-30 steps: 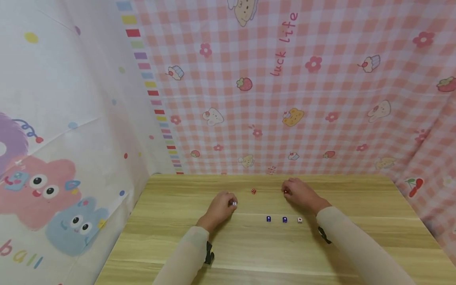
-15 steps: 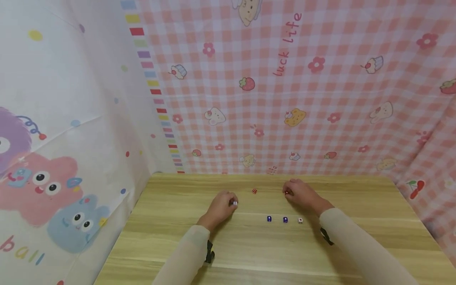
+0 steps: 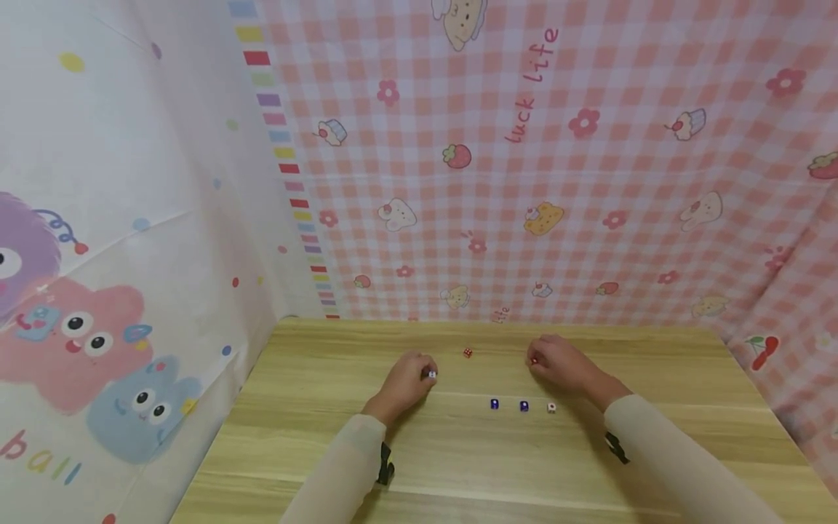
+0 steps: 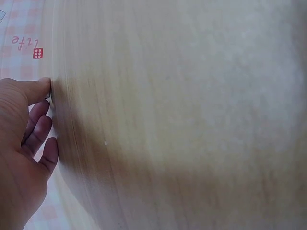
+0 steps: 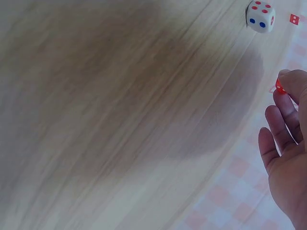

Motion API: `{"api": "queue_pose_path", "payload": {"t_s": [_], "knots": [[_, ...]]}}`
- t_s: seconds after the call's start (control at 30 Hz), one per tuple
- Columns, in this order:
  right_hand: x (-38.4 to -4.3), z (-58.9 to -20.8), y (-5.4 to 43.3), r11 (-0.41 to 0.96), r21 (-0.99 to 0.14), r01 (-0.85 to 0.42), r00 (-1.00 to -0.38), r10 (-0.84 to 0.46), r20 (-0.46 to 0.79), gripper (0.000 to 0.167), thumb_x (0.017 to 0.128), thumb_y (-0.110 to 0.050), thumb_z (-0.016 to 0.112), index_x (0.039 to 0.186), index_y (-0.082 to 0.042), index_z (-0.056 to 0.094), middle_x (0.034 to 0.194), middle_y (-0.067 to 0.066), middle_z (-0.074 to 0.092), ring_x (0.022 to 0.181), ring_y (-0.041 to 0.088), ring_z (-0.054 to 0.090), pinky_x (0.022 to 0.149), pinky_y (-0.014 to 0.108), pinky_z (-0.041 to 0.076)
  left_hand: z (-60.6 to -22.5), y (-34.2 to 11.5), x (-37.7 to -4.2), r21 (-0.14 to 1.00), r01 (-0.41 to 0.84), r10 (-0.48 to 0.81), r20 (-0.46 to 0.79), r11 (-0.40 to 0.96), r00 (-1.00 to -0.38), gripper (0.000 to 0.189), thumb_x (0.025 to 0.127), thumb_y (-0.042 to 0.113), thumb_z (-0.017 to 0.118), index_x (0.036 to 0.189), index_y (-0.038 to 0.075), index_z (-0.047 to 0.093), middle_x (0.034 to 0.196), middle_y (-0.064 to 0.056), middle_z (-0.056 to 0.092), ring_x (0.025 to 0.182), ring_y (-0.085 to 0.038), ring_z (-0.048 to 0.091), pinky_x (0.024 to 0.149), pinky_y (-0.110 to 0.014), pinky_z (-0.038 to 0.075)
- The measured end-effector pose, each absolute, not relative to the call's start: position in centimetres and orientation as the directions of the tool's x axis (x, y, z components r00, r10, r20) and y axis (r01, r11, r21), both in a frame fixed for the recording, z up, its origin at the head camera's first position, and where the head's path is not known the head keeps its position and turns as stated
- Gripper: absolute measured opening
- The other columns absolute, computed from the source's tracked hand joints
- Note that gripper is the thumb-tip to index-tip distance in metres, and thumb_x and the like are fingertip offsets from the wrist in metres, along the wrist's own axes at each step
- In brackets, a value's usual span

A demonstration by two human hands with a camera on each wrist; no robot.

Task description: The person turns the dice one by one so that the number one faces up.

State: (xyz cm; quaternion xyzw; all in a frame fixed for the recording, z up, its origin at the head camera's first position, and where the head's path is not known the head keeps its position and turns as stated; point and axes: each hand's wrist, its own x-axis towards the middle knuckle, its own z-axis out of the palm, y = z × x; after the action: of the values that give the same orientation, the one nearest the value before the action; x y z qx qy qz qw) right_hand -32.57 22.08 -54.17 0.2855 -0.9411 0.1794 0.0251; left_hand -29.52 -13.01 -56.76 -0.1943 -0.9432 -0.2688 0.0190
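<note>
Between thumb and fingers, my left hand (image 3: 407,380) pinches a white die (image 3: 432,375) low over the table's left middle. My right hand (image 3: 561,362) pinches a red die (image 5: 280,86), whose dotted face peeks out at the fingertips in the right wrist view. A second red die (image 3: 468,353) sits on the wood between the two hands. Nearer the front, two blue dice (image 3: 494,404) and a white die (image 3: 551,408) stand in a row. That white die (image 5: 260,17) shows red and blue dots in the right wrist view.
The wooden table (image 3: 458,466) meets a pink checked cloth (image 3: 497,182) along its back edge. A white cloth (image 3: 196,291) with cartoon prints hangs on the left. Both wrists wear dark straps.
My right hand has drawn slightly right and toward me, with the red die in its fingers. The left hand and the dice on the table stay put.
</note>
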Motion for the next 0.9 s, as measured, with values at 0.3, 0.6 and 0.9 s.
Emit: {"api": "queue_pose_path", "payload": {"t_s": [0.3,0.6,0.9], "knots": [[-31.4,-53.8,23.3,0.773,-0.295,-0.562,-0.827,-0.533,0.177,0.01,0.091,-0.011,0.078,0.092,-0.014,0.068,0.091,-0.004,0.063,0.085,0.013,0.057,0.079,0.04,0.054,-56.8,-13.0,-29.5,0.498,0.372,0.353,0.137,0.783,-0.925,0.005,0.092,0.011,0.077,0.095,0.013,0.073,0.092,0.001,0.06,0.086,-0.013,0.054,0.078,-0.03,0.05],[-29.8,-53.6,24.6,0.76,-0.274,-0.589,-0.807,-0.532,0.256,0.012,0.087,-0.007,0.081,0.09,-0.011,0.07,0.09,-0.002,0.065,0.089,0.019,0.061,0.082,0.044,0.055,-56.9,-13.1,-29.4,0.498,0.372,0.354,0.135,0.783,-0.925,0.005,0.093,0.011,0.076,0.095,0.013,0.073,0.094,0.001,0.061,0.088,-0.013,0.054,0.079,-0.031,0.05],[-28.3,-53.3,25.9,0.771,-0.314,-0.554,-0.832,-0.497,0.247,0.01,0.089,-0.008,0.08,0.094,-0.01,0.072,0.094,-0.002,0.064,0.089,0.015,0.058,0.08,0.039,0.056,-57.1,-13.0,-29.7,0.483,0.381,0.355,0.149,0.788,-0.923,0.005,0.093,0.013,0.076,0.096,0.014,0.073,0.092,0.001,0.06,0.085,-0.013,0.053,0.078,-0.031,0.049]]}}
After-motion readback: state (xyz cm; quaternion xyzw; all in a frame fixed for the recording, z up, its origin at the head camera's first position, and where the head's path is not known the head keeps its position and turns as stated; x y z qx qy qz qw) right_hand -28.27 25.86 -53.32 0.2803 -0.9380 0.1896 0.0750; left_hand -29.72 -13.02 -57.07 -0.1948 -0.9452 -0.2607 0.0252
